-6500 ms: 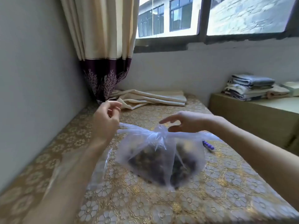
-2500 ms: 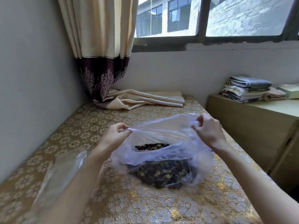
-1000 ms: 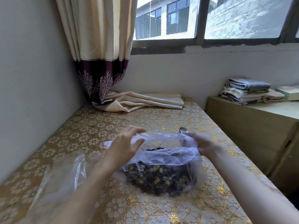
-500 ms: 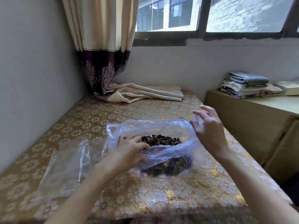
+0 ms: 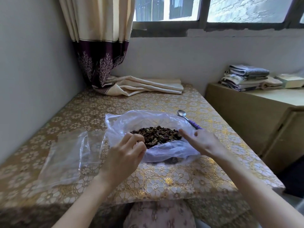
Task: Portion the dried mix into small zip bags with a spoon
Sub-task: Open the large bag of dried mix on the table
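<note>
Change in the bag: half a second ago the right side of the big plastic bag was held up; now its mouth lies wide open and the near lip is folded down toward the person.
Change in the right hand: it was raised beside the bag with fingers spread; now the right hand is lower, at the right rim of the bag.
Change in the left hand: the left hand stays at the near-left rim of the bag, as before.
Left fingers: curled, pinching the folded plastic at the rim.
Right fingers: the forefinger points straight over the bag mouth; the other fingers are bent at the plastic, but whether they pinch it cannot be told.
Dried mix: the dark dried mix lies inside the bag, in plain sight through the open mouth.
Spoon: the spoon with a purple handle lies on the table just behind the right rim of the bag, bowl away from the person.
Small zip bags: a flat clear stack of small zip bags lies just left of the bag.
Table edges: the table has its near edge just in front of the bag and its right edge a little right of the spoon.
Open room: bare cloth lies behind the bag, up to the folded curtain cloth at the far end.
</note>
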Available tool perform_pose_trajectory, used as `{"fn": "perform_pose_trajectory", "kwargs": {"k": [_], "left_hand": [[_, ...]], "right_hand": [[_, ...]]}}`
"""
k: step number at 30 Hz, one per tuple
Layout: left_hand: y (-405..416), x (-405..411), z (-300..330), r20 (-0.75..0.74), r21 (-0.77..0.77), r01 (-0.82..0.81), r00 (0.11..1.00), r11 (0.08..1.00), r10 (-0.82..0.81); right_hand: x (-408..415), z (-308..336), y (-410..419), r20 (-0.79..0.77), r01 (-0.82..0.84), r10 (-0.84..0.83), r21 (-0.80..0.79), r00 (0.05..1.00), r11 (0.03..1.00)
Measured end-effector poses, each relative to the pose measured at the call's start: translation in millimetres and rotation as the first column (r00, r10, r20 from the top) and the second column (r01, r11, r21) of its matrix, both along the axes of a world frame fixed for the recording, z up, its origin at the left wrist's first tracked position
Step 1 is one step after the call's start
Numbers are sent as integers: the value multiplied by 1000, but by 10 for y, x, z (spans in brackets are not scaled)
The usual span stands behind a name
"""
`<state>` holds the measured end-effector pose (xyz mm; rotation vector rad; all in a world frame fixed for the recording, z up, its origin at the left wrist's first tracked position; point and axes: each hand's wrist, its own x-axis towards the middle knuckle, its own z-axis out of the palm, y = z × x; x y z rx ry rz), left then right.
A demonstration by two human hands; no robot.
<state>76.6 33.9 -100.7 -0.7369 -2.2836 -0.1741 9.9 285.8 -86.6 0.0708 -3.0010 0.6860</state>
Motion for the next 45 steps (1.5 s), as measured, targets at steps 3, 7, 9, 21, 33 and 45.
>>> {"fn": "perform_pose_trajectory", "kwargs": {"k": [3,7,9,21,33,45], "left_hand": [[22,55,-71,-28,22,-69,997,997,69],[-27,144,-153,63,39,-204,977,978,201],[-61,163,-172,99,24,-259,962,966,255],[-106,178,-157,72,166,-211,977,963,201],[-133,-156,0,362,519,-571,821,636,441],[-227,-666,110,641,530,-626,737,571,213]], "right_hand": [[18,-57,-23,131,-24,21,22,991,999],[50,-171,14,119,98,-79,-158,990,983],[74,-175,14,139,212,-164,-492,977,845],[15,-153,73,492,536,293,-481,820,-694],[69,103,205,91,300,-310,-604,946,738],[-298,-103,-348,-98,167,-156,118,983,979]]}}
